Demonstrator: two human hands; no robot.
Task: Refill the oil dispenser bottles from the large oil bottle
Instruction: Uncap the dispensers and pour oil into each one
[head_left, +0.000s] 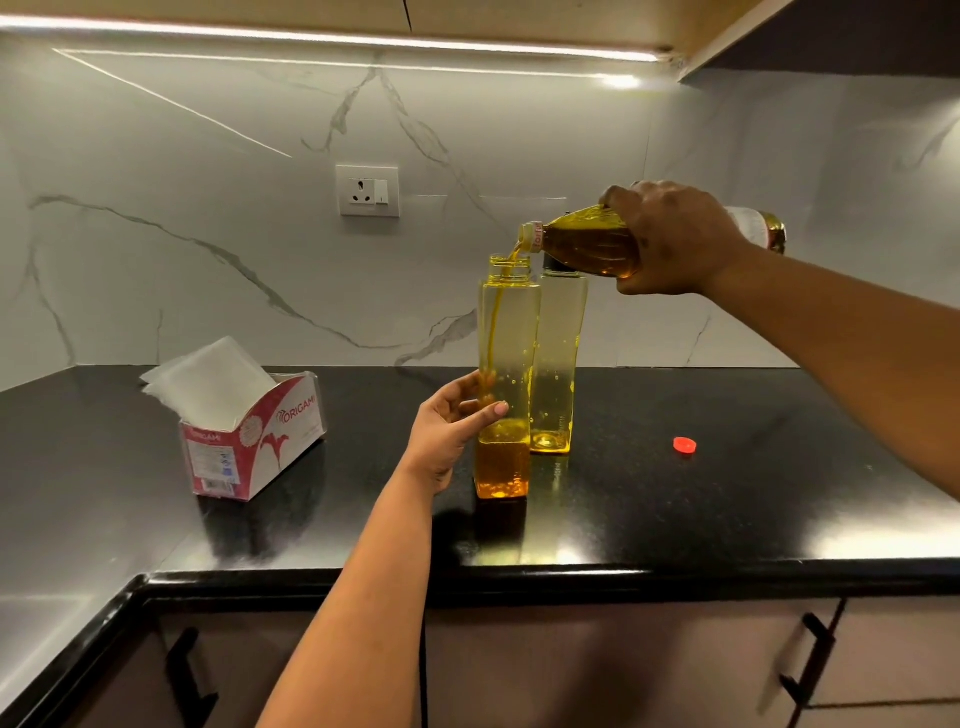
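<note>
Large oil bottle (592, 241) lies near-horizontal, mouth pointing left; right hand (675, 239) grips it; left hand (447, 421) clasps upright dispenser bottle (506, 364).

Right hand (675, 244) tips oil bottle (587, 241) over dispenser (506, 332).

Home kitchen. Evidence: black polished stone desk (675, 509) under both hands, turning a corner left of the left hand (447, 431); white marble-veined backsplash (208, 208) behind them; wall socket (368, 190) above the left hand; lit strip (322, 39) beneath an overhead cabinet (753, 26); base cabinets with black handles (810, 660) below; tissue box (254, 441) left of the left hand.
</note>
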